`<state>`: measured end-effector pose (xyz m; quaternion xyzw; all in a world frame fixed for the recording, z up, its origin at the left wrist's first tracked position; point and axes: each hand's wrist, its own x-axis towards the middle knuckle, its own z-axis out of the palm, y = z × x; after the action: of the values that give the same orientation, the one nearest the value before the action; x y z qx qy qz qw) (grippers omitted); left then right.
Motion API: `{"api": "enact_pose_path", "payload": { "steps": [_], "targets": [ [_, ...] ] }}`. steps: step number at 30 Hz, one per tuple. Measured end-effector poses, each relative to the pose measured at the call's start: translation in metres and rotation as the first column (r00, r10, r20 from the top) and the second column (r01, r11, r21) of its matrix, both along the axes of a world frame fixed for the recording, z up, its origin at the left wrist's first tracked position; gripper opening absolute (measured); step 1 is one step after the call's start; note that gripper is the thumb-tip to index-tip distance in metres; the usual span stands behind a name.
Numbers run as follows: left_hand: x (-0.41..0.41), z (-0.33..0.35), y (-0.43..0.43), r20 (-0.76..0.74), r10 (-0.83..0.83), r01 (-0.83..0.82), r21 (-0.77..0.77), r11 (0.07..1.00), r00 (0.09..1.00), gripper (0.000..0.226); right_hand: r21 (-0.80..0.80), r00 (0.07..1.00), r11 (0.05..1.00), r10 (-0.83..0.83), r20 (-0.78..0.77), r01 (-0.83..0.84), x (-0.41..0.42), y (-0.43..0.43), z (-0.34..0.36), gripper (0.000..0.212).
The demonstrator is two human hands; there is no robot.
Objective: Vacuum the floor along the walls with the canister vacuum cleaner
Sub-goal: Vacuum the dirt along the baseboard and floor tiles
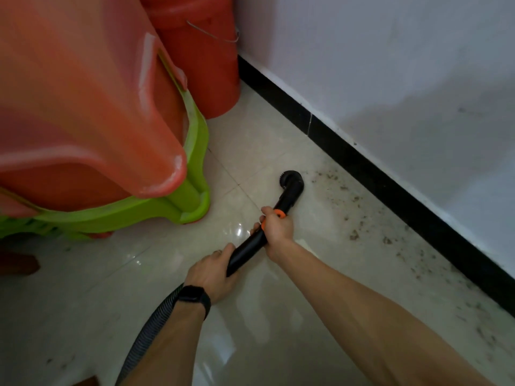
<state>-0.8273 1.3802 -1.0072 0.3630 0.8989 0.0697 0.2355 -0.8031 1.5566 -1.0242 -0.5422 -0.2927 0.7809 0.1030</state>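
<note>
We grip the black vacuum wand (252,247) with both hands, right hand (277,228) ahead of left hand (213,274), its brush nozzle (291,181) on the tiled floor (111,288) near the dusty black skirting (362,168).

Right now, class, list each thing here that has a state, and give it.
Brush nozzle: down at the floor.
Right hand: grips the wand at its orange collar.
Left hand: grips the wand's rear end.
Debris: scattered beside the skirting.
Red stool: stacked on the green stool.
Bucket handle: folded down.

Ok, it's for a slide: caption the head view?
Left hand and right hand grip the vacuum wand, brush head beside debris along the skirting.
</note>
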Motion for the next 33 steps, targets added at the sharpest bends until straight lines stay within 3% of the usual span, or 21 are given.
{"api": "enact_pose_path", "payload": {
  "steps": [10, 24, 33],
  "targets": [
    [-0.008, 0.004, 0.028, -0.054, -0.004, 0.005, 0.014, 1.0, 0.999, 0.04, 0.067, 1.0, 0.998, -0.011, 0.004, 0.011, -0.011, 0.024, 0.01, 0.011],
    [-0.005, 0.0, 0.103, 0.07, 0.013, -0.021, 0.111, 0.994, 0.997, 0.032, 0.181, 0.996, 0.983, -0.016, 0.091, -0.001, -0.014, 0.099, 0.011, 0.015],
    [-0.006, -0.006, 0.123, -0.009, 0.169, -0.167, 0.124, 0.978, 0.986, 0.029, 0.252, 0.985, 0.964, 0.046, 0.164, -0.087, -0.046, 0.116, 0.011, 0.019]
  ]
}}
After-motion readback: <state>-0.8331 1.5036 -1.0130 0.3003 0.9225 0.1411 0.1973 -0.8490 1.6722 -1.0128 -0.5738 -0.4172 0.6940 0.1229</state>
